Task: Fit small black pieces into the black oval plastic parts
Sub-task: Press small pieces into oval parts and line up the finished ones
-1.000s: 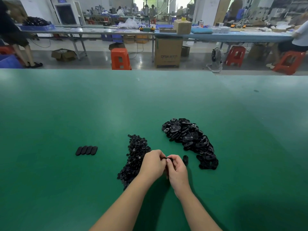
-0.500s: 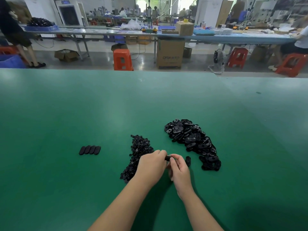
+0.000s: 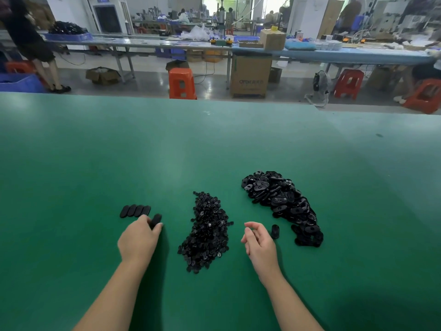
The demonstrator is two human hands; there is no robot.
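A heap of small black pieces [image 3: 207, 231] lies on the green table [image 3: 214, 144] between my hands. To its right is a larger heap of black oval parts [image 3: 282, 204]. A row of several oval parts [image 3: 135, 210] lies side by side at the left. My left hand [image 3: 138, 238] pinches one black oval part [image 3: 156, 220] just right of that row. My right hand [image 3: 259, 244] hovers right of the small-piece heap, fingers loosely curled and holding nothing. A single oval part [image 3: 275, 231] lies beside its fingertips.
Beyond the table's far edge stand an orange stool [image 3: 181, 83], a cardboard box [image 3: 250, 76] and long workbenches [image 3: 262, 50] with people at them. Red stools [image 3: 349, 83] stand at the right.
My hands, joined on one oval part before, have parted. The left hand has carried the part leftward to the row. The right hand has let go and drawn right.
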